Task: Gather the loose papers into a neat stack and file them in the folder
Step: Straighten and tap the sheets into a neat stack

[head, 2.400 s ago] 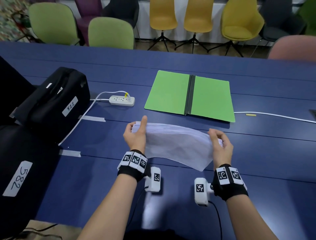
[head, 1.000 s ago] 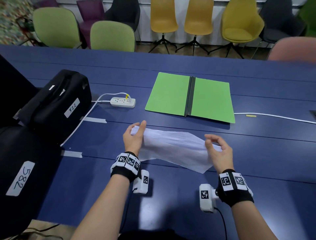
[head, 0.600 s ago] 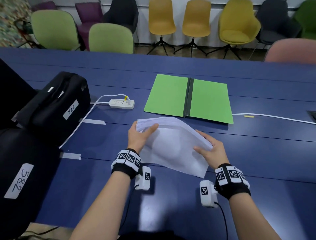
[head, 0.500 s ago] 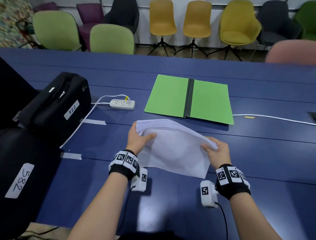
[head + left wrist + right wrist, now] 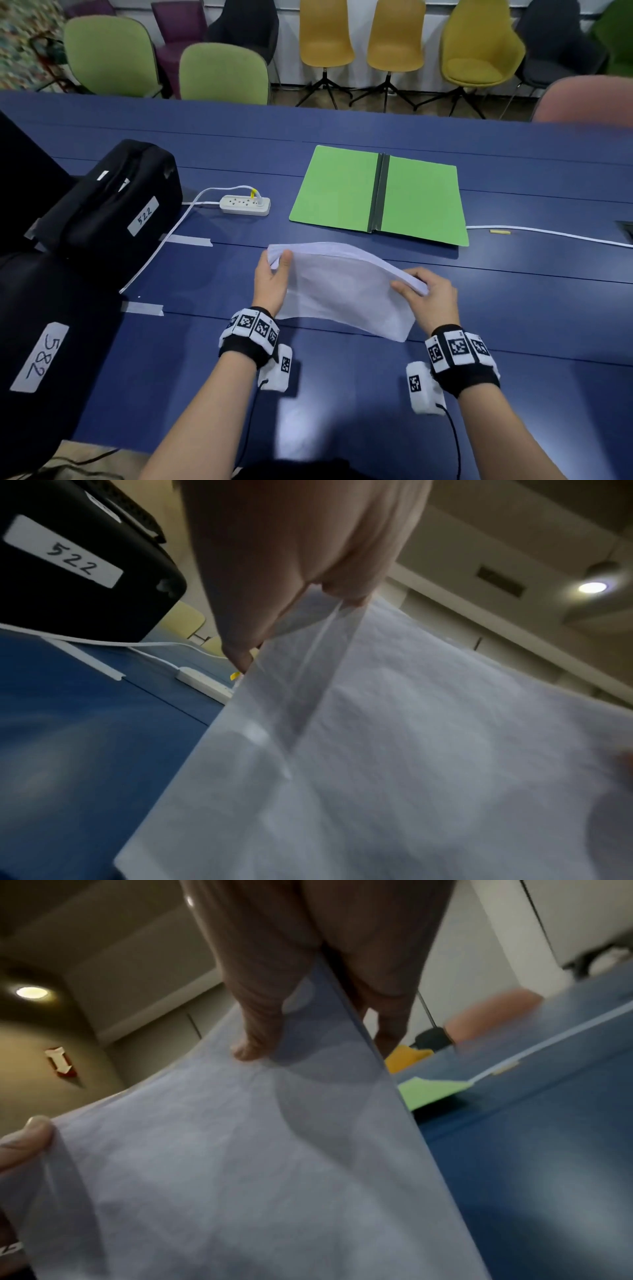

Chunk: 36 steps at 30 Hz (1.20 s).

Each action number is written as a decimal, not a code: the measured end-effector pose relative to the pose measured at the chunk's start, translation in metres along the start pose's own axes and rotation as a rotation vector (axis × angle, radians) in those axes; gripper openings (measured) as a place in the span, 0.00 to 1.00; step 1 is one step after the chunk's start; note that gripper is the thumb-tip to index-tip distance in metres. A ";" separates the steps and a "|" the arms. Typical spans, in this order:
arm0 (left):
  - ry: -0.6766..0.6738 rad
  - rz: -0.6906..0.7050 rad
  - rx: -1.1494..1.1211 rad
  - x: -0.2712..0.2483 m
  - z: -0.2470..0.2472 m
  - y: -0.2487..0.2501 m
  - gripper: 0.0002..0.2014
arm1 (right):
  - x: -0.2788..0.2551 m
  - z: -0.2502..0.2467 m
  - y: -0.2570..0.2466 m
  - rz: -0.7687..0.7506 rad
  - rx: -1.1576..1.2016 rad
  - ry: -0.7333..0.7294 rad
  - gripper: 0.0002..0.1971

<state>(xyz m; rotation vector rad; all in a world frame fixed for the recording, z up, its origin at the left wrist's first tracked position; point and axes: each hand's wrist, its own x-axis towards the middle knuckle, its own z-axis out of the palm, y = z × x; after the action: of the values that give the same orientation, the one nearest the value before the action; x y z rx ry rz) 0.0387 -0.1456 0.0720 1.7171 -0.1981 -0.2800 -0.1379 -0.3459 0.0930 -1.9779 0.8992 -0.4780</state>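
Note:
A stack of white papers [image 5: 342, 287] stands on its lower edge on the blue table, tilted toward me and bowed. My left hand [image 5: 272, 277] pinches its upper left corner, thumb on the near face. My right hand [image 5: 428, 294] grips the upper right corner, thumb on the near face and fingers behind. The left wrist view shows the papers [image 5: 394, 750] held under my left hand [image 5: 291, 588]. The right wrist view shows the papers [image 5: 240, 1164] pinched by my right hand [image 5: 308, 988]. The green folder [image 5: 342, 188] lies open flat beyond the papers, with a dark spine.
A white power strip [image 5: 245, 205] with its cord lies left of the folder. Two black cases labelled 522 [image 5: 113, 202] and 582 [image 5: 41, 342] stand at the left. A white cable [image 5: 548, 234] runs along the right. Chairs line the far side of the table.
The papers went from sagging between my hands to an upright, squared stack. My right hand closed round the right corner; both hands shifted slightly.

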 end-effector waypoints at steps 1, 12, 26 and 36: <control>0.015 0.006 0.013 0.001 0.000 0.000 0.23 | 0.003 -0.003 -0.002 -0.020 -0.123 -0.003 0.03; -0.138 0.367 0.150 -0.024 0.029 0.088 0.21 | 0.017 -0.006 -0.067 -0.283 -0.421 -0.331 0.08; -0.282 0.152 -0.487 -0.002 -0.033 0.110 0.30 | 0.015 -0.025 -0.069 -0.215 0.402 -0.079 0.10; -0.314 -0.064 -0.140 -0.031 0.001 0.059 0.07 | 0.001 0.003 -0.036 -0.009 0.445 -0.148 0.38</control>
<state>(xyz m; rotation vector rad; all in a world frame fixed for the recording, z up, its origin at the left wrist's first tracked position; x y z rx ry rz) 0.0106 -0.1473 0.1325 1.5361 -0.3456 -0.5984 -0.1210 -0.3326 0.1221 -1.5870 0.6273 -0.4830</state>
